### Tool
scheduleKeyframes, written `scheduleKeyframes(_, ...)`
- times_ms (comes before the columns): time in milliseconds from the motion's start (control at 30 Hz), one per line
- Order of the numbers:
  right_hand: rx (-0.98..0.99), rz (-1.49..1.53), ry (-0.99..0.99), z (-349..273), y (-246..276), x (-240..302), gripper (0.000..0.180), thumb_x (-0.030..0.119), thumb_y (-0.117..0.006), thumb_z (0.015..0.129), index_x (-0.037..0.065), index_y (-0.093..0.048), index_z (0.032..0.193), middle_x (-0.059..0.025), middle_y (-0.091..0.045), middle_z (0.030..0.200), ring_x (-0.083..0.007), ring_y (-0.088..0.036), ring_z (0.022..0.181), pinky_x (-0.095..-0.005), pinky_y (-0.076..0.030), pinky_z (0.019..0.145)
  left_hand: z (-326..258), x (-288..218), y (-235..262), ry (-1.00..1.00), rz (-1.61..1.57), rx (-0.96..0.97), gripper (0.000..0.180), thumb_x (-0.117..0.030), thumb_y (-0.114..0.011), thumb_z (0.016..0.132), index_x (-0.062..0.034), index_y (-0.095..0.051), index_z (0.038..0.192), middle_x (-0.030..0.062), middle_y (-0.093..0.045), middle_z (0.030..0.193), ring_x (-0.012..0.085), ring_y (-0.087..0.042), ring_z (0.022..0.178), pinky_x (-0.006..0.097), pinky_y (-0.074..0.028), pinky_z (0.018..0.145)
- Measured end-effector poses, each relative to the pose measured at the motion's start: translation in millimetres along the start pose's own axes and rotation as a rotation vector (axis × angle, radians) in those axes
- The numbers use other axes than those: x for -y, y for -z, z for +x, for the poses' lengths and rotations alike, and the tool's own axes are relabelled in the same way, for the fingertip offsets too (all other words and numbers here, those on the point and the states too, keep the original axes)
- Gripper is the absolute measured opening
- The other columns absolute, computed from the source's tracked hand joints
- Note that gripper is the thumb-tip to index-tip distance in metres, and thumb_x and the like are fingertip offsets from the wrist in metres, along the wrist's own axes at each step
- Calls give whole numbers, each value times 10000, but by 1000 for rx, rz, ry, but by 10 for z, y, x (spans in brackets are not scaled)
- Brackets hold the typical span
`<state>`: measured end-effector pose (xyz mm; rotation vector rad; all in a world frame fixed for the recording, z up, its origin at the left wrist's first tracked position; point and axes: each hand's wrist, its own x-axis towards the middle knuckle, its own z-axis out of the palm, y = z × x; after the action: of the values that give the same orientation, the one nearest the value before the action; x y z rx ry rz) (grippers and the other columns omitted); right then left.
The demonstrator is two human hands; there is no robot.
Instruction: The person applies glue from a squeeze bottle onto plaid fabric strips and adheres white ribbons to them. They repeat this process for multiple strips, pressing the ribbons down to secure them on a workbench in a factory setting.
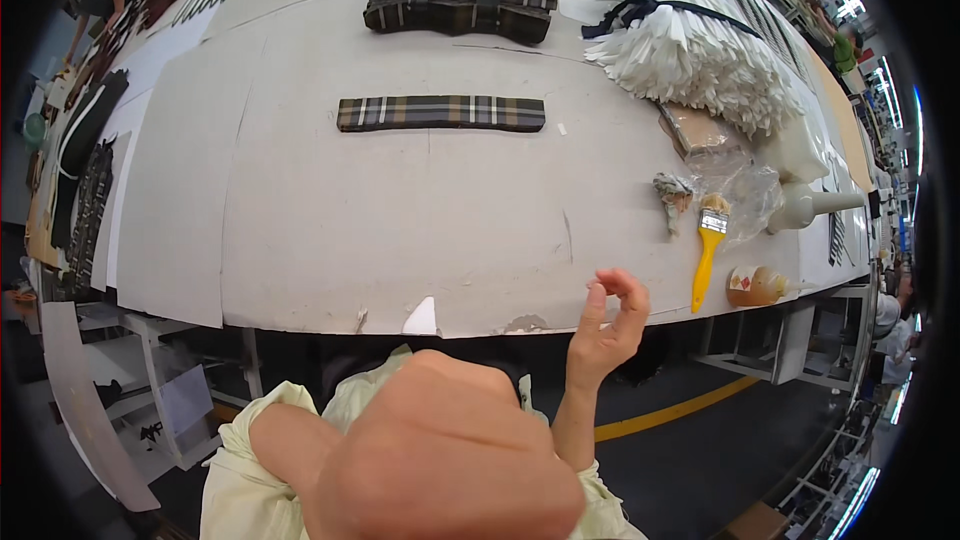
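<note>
Lying flat by itself on the pale tabletop (320, 210), one plaid fabric strip (440, 114) looks to be laid out, and I'd judge little more than that is done: the plaid bundle (455, 0) behind it is still banded, and the yellow-handled paintbrush (707, 255) lies off to the right, in neither hand. The strip sits beyond both hands, well apart from them. Near the front edge, the right hand (608, 328) is curled, a narrow gap between thumb and fingers, apparently empty. The left hand (455, 450), blurred, shows only its back; I can't tell whether it holds anything.
</note>
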<state>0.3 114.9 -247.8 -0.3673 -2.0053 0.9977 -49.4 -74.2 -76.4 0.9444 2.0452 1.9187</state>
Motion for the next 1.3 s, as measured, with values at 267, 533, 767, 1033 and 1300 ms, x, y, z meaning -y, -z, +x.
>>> scheduleKeyframes(267,227,69,-46,-86,-425,264,263,-55,-612,859,-8,-569,1113,-105,-627,1001,-164,-587,766,-275,-488,721,-60,126,514,-28,12,-28,345,-314,-607,780,2,-472,747,77,-439,689,160,-441,558,289,-430,548)
scheduleKeyframes(533,394,73,54,-42,-906,498,322,-82,-622,825,-3,-567,1132,-119,-634,980,-173,-586,753,-277,-481,682,-180,230,1161,-380,-32,-326,256,-227,-584,844,25,-544,868,77,-508,747,130,-480,619,258,-429,571)
scheduleKeyframes(767,541,61,79,274,-1470,645,279,-36,-632,845,17,-583,1114,-87,-625,935,-163,-587,742,-275,-470,666,-227,311,1363,-379,-18,-373,214,-151,-564,899,45,-606,973,77,-569,799,104,-514,673,231,-428,591)
scheduleKeyframes(1033,686,-1,92,803,-2214,502,104,23,-655,854,13,-632,954,-78,-608,829,-165,-575,683,-283,-470,631,-316,477,1769,-447,45,-381,61,-19,-604,860,-50,-614,911,34,-542,833,143,-505,684,275,-433,632)
scheduleKeyframes(1300,897,-289,477,1004,-2968,409,68,0,-624,771,-1,-561,795,-144,-569,797,-312,-603,773,-427,-492,660,-44,1570,1896,67,617,-370,111,15,-636,811,-30,-654,911,71,-641,915,247,-577,801,365,-436,735)
